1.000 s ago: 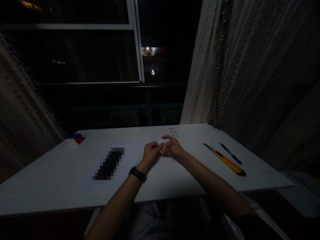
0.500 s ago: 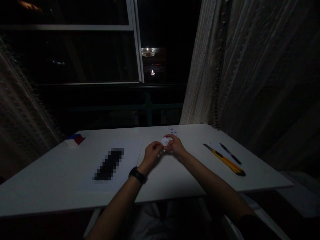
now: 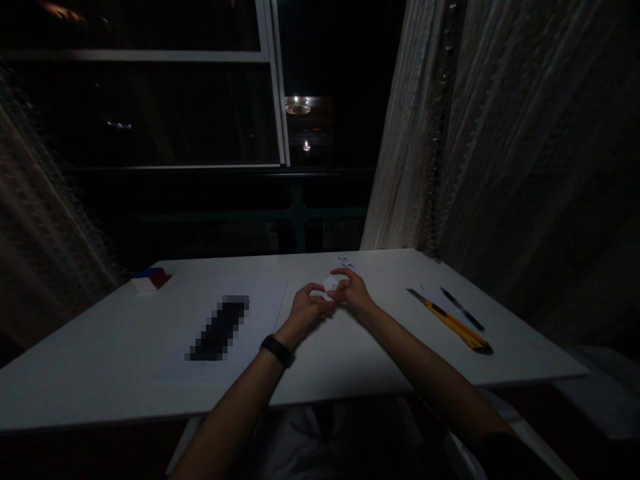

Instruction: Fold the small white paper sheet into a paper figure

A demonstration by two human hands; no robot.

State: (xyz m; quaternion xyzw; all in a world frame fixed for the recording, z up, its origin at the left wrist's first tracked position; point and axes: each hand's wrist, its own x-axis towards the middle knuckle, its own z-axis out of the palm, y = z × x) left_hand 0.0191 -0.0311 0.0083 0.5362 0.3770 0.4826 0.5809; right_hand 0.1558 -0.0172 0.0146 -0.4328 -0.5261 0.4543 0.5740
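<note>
Above the middle of the white table, a small piece of white paper (image 3: 331, 284) is held up between my two hands; it looks folded. My right hand (image 3: 356, 293) grips it from the right, index finger curved over the top edge and thumb across the front. On the left side, my left hand (image 3: 306, 312), with a black band (image 3: 276, 350) on its wrist, has index finger and thumb at the paper's left and lower edges. The dim light hides the exact finger contact. Small dark handwritten marks (image 3: 345, 261) show just beyond the hands.
A yellow utility knife (image 3: 453, 325) with its blade out lies at right, beside a black pen (image 3: 463, 309). At left are a white sheet (image 3: 270, 307) bearing a pixelated dark patch and a colored puzzle cube (image 3: 149, 280). Curtains (image 3: 400, 133) and a dark window stand behind.
My left hand's fingers have shifted on the paper, with thumb and index finger now further apart. The right hand stays nearly in place, and the view has moved very slightly.
</note>
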